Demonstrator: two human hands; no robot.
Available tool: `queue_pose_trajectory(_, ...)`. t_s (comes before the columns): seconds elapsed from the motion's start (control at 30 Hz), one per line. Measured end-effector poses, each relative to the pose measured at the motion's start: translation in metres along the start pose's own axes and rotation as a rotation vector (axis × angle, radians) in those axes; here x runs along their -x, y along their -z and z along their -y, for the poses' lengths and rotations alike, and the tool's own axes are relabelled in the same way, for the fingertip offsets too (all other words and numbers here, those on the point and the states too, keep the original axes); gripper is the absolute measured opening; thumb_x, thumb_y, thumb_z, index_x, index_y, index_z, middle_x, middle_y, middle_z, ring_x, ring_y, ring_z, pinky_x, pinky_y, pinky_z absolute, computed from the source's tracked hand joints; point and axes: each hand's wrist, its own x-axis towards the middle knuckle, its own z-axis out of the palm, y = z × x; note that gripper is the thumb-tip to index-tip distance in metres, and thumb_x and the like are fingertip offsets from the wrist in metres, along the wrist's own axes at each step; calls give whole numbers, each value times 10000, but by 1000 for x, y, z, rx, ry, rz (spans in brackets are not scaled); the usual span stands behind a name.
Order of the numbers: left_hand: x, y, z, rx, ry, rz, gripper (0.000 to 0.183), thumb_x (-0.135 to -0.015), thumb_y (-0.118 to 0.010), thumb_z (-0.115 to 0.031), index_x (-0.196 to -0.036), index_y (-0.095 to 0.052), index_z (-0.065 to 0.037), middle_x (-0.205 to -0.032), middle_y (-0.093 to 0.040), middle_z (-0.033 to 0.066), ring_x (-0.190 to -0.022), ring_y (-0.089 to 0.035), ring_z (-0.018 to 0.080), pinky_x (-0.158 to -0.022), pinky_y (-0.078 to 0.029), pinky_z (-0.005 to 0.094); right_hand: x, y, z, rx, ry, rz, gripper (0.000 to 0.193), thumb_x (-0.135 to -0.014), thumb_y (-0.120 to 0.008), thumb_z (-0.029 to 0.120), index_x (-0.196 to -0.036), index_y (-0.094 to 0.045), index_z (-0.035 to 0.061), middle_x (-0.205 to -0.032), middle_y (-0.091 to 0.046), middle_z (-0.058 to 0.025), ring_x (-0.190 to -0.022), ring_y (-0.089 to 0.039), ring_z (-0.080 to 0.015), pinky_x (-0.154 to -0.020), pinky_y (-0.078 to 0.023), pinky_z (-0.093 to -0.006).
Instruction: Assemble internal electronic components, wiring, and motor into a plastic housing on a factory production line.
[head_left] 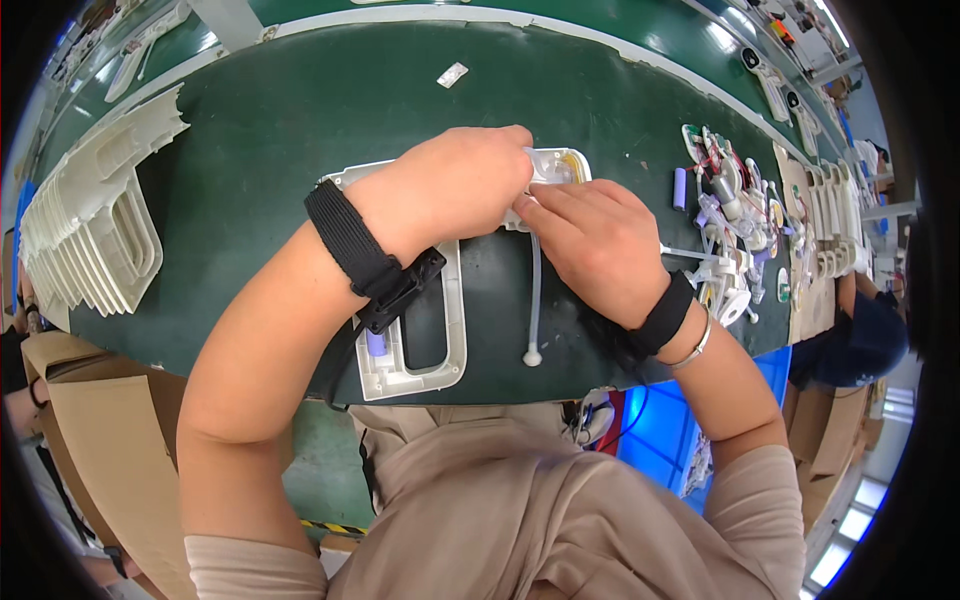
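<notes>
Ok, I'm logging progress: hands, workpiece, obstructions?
Left hand and right hand close together at white plastic loop-handled shell, grip unclear; translucent white-tipped tube trailing from hands; left wrist hiding part of shell.

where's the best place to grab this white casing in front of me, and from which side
For the white casing, probably the right bar of its handle loop, from the right: it is slim, exposed and beside the opening, while the left hand and right hand crowd the far end.
</notes>
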Motion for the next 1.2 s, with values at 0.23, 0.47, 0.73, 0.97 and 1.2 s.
queue_pose_trajectory(0.23, 8, 5, -1, 12, 37, 35, 137, -789, -633, -73, -874, -668, 29, -1160, -598, 158, -883, -634, 349, -773, -521, 406, 3, -1, 9, 55, 70, 37, 295, -762, -599, 77, -1049, -666, 69, -1006, -658, -74, -919, -635, -221, -822, -491, -355)
queue_pose_trajectory(0.47, 80, 62, -5, 208, 35, -394, 381, -773, -713, -152, -1111, -606, -12, -1243, -561, 191, -1121, -555, 357, -933, -468, 386, -6, 29, 7, -356, -231, -28, 309, -779, -679, 79, -1085, -643, 99, -1100, -584, -111, -968, -586, -283, -827, -476, -363)
queue_pose_trajectory(0.73, 102, 7, 10, -57, 256, -219, 273, -781, -692, -129, -1022, -638, -13, -1240, -554, 179, -1103, -545, 347, -935, -469, 395, -54, -8, -1, -420, -27, 161, 245, -781, -693, 111, -1022, -671, 74, -985, -633, -107, -977, -580, -269, -865, -455, -365)
queue_pose_trajectory(0.97, 94, 14, 17, 301, 289, -190, 157, -823, -674, -154, -938, -674, -47, -1308, -533, 159, -1186, -499, 328, -951, -434, 401, -46, -31, 3, -974, -502, -44, 233, -835, -674, 137, -1048, -659, 45, -1003, -654, -111, -952, -617, -280, -853, -477, -345)
queue_pose_trajectory(1.2, 95, 20, 27, 275, 106, -76, 170, -806, -708, -206, -857, -709, -44, -1381, -491, 173, -1276, -435, 359, -1030, -374, 416, -38, -35, 2, -725, -253, 44, 209, -813, -710, 181, -974, -669, 54, -960, -644, -82, -942, -586, -262, -826, -477, -355)
